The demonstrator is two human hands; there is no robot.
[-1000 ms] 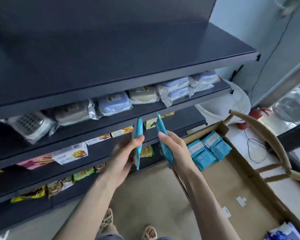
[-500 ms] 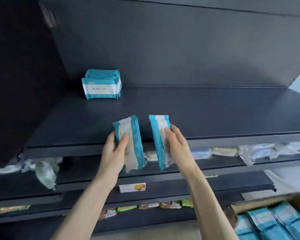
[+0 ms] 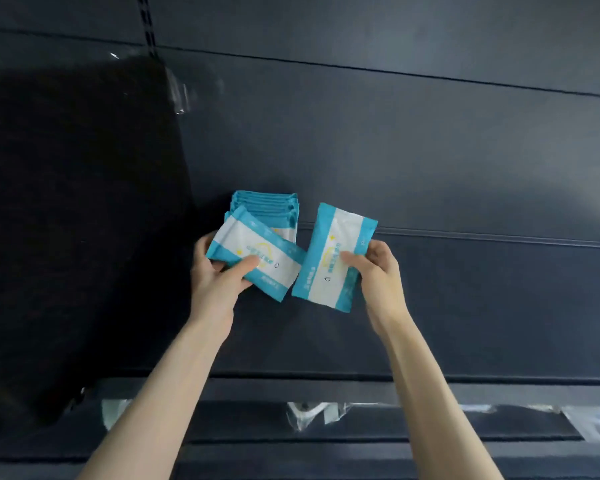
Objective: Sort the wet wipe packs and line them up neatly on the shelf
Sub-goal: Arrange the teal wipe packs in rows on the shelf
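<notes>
A dark blue-grey metal shelf board [image 3: 482, 306] is seen from its front edge, backed by a dark panel wall [image 3: 395, 150] of the same colour. At the back left corner of the board, a row of teal-and-white soft plastic wet wipe packs [image 3: 267, 202] is stood on edge against the panel, pressed close together. Under the front edge, clear plastic-wrapped goods [image 3: 305, 414] are glimpsed on a lower shelf; what is inside cannot be made out.

Two more packs are held above the board, just in front of that row. A flat teal-and-white wet wipe pack [image 3: 267, 247] is gripped by the left hand [image 3: 215, 282], with the thumb laid across its printed face and the fingers curled behind its left end; it is tilted and partly covers the row. A second flat teal-and-white pack [image 3: 326, 268] is pinched at its right edge by the right hand [image 3: 381, 275], thumb on the face, and is held nearly upright. The adjacent corners of the two packs are very close together or touching; which cannot be told. The hands are kept apart.
</notes>
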